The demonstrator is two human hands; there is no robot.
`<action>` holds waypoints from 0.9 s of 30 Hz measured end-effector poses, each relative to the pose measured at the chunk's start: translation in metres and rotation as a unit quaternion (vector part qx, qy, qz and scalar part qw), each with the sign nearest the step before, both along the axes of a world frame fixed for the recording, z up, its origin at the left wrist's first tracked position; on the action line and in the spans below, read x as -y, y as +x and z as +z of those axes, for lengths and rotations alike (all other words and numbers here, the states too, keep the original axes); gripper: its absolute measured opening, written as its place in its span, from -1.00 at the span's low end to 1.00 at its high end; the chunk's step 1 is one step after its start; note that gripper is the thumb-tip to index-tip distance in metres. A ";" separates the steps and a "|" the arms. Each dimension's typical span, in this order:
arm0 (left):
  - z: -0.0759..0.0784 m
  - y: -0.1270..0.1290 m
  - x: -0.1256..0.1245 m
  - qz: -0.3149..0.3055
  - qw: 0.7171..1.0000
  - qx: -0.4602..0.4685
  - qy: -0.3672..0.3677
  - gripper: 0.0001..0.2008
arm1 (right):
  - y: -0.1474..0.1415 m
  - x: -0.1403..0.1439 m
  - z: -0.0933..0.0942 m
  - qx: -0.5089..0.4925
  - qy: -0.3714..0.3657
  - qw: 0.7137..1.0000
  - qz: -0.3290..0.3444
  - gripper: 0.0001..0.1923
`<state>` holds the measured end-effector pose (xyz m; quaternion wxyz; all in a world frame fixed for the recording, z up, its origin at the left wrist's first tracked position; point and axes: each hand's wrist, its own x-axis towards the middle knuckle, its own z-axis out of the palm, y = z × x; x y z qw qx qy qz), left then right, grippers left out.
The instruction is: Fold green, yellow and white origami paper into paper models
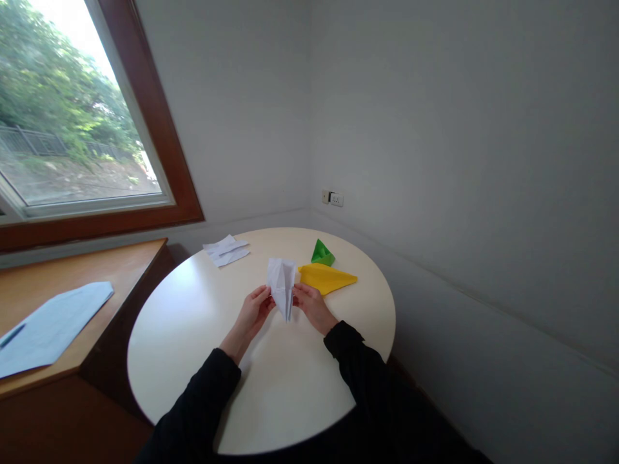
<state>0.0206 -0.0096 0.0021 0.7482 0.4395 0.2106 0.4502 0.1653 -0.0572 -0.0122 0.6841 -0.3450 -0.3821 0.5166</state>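
A folded white paper (282, 283), creased and narrowing to a point toward me, is held up over the round table. My left hand (257, 308) pinches its left side, fingers closed. On the other side, my right hand (312, 305) grips the right edge, its fingertips partly hidden behind the folds. Just past my right hand lies a yellow folded paper (329, 278) with a pointed end to the right. Behind that sits a green folded paper boat (322, 253).
The cream round table (188, 341) stands close to the walls. White paper pieces (226, 250) lie at its far left. A wooden ledge (133, 264) on the left carries a large pale sheet (62, 322) and a pen (12, 335). A wall socket (336, 199) is in the corner.
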 end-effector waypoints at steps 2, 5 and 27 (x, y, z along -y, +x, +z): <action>0.000 0.000 0.000 0.001 1.000 -0.003 -0.001 -0.81 | 0.000 0.001 0.001 0.000 0.001 1.000 0.001 -0.72; 0.000 -0.001 0.000 0.001 1.000 -0.012 -0.001 -0.81 | -0.001 0.002 0.003 0.004 0.000 1.000 -0.001 -0.73; 0.002 -0.001 0.008 -0.045 0.994 -0.069 0.067 -0.73 | 0.003 -0.004 -0.005 0.041 0.030 0.996 -0.077 -0.66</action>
